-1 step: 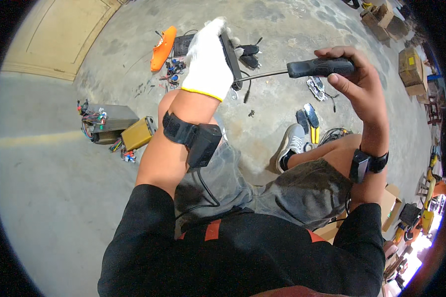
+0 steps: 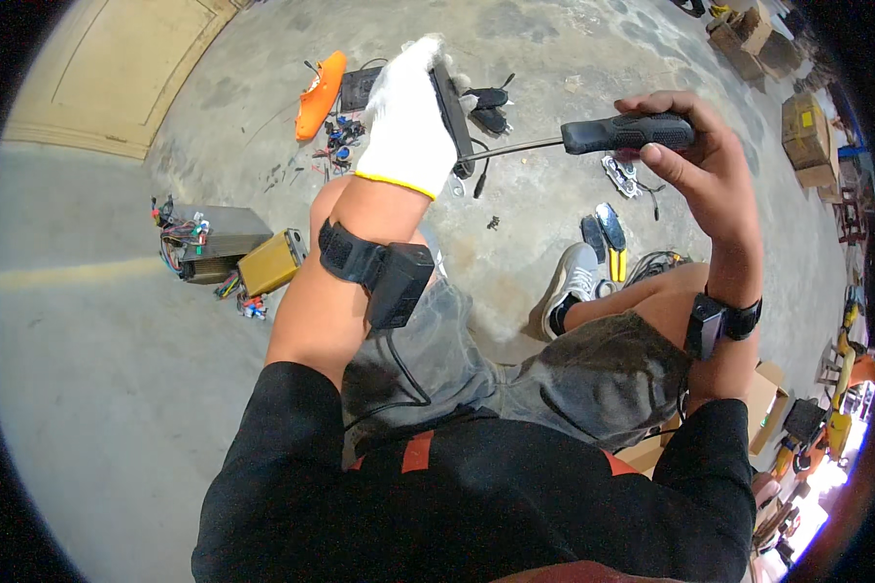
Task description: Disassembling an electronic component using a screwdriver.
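Note:
My left hand (image 2: 408, 117), in a white knit glove with a yellow cuff, holds a narrow black part (image 2: 449, 109) upright, with my fingers behind its upper end. My bare right hand (image 2: 705, 170) grips the black handle of a screwdriver (image 2: 612, 133) between thumb and fingers. Its steel shaft runs leftward to the lower end of the black part, where the tip touches it. Short black cables hang near that end. Each of my forearms wears a black strapped module, the left one (image 2: 399, 282) with a cable down toward my lap.
On the floor lie an orange shell (image 2: 318, 97), a wire tangle (image 2: 345, 136), black parts (image 2: 491, 117), a metal part (image 2: 620, 177) and yellow-handled tools (image 2: 617, 253). Left are grey (image 2: 228, 228) and gold (image 2: 270, 260) wired boxes. Cardboard boxes (image 2: 809, 136) and clutter line the right, a door (image 2: 97, 78) the upper left.

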A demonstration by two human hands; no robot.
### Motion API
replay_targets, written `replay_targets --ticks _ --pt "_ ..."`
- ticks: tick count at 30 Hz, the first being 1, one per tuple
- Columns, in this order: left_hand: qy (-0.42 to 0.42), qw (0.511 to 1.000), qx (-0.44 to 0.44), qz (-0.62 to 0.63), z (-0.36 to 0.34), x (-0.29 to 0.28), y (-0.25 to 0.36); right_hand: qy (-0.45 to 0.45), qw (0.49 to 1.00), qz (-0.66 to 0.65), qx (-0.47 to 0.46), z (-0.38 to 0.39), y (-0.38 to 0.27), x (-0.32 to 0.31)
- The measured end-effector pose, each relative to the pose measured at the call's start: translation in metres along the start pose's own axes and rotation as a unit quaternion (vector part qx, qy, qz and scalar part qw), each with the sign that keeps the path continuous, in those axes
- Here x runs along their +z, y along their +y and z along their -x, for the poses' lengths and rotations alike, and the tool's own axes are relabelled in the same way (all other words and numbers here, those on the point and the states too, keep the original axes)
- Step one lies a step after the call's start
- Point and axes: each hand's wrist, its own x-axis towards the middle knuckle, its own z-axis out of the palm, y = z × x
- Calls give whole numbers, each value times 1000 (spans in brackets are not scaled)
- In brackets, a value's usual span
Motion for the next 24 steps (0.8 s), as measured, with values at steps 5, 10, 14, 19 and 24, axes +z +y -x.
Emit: replay_targets --ticks 5,10,14,19,24 --pt "-8 1000 -11 -5 0 -1 -2 37 963 157 217 -6 -24 4" --pt "-18 999 24 -28 6 3 4 72 972 170 148 -10 -3 7" --pt "16 1000 -7 0 5 7 1 46 998 21 -34 -4 18 3" --pt "-5 1000 -25 10 5 3 -1 6 997 -31 -65 -5 4 -1" --pt "-4 999 -21 -36 8 5 -1 45 998 41 32 -6 -2 -1"
